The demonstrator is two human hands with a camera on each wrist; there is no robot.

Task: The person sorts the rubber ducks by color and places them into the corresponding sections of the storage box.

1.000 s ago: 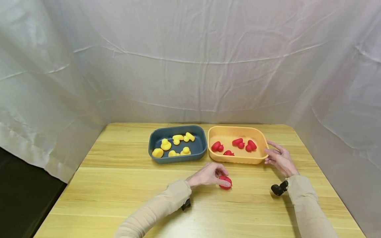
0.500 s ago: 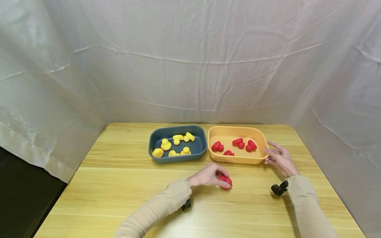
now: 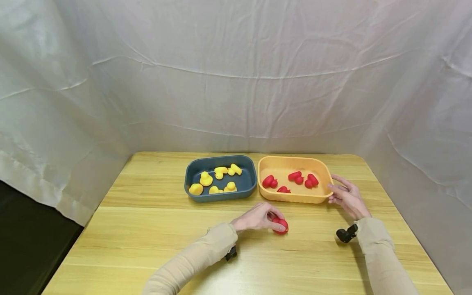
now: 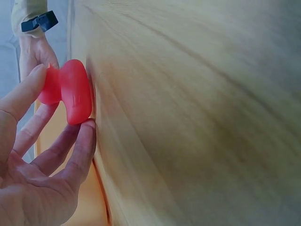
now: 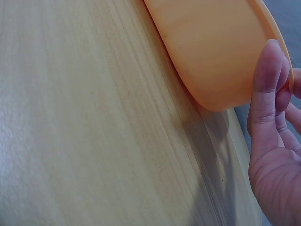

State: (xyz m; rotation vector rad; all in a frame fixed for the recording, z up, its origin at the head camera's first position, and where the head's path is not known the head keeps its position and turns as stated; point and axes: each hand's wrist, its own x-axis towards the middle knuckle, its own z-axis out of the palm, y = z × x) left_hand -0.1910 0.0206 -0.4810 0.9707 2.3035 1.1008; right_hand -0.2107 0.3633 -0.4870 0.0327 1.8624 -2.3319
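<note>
In front of the orange bin, my left hand holds a red rubber duck between thumb and fingertips, low over the table. The left wrist view shows the thumb on the head end of the duck and a fingertip at its body, near the tabletop. At the bin's right end, my right hand pinches the rim; in the right wrist view the thumb lies along the wall and other fingers go behind it. Several red ducks lie inside this bin.
A dark blue bin stands directly left of the orange one and contains several yellow rubber ducks. Both bins are toward the back of the wooden table. White cloth hangs behind and along the sides.
The red duck has turned slightly in my left fingers, showing more of its rounded head. My right hand has stayed at the orange bin's rim.
</note>
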